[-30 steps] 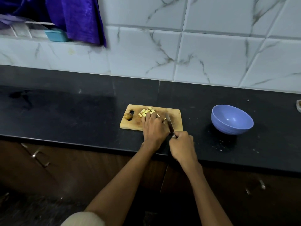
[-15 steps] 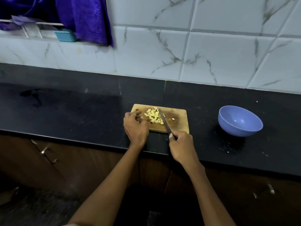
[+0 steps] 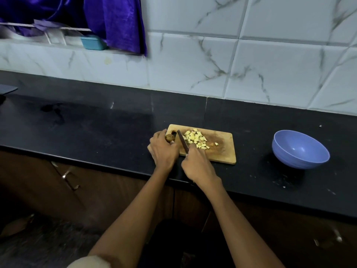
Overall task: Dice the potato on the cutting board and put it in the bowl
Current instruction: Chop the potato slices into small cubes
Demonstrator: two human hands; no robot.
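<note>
Counter (image 3: 96, 128): black, runs the width of the view below a tiled wall (image 3: 270, 45).

Curtain (image 3: 116, 22): purple, hangs at upper left over a ledge; a teal tub (image 3: 92, 42) sits beside it.

Board (image 3: 222, 149): wooden, lies on the counter near its front edge.

Bowl (image 3: 300, 149): blue, tilted, stands on the counter well apart to the right of the board.

Left hand (image 3: 163, 148): rests on the board's left end, fingers curled round a brown potato piece (image 3: 169, 137).

Right hand (image 3: 198, 164): grips the knife (image 3: 182, 141) by its handle; the blade lies across the board, between the potato piece and the dice.

Dice (image 3: 196, 138): pale yellow heap at mid-board, just right of the blade, touching neither hand.
</note>
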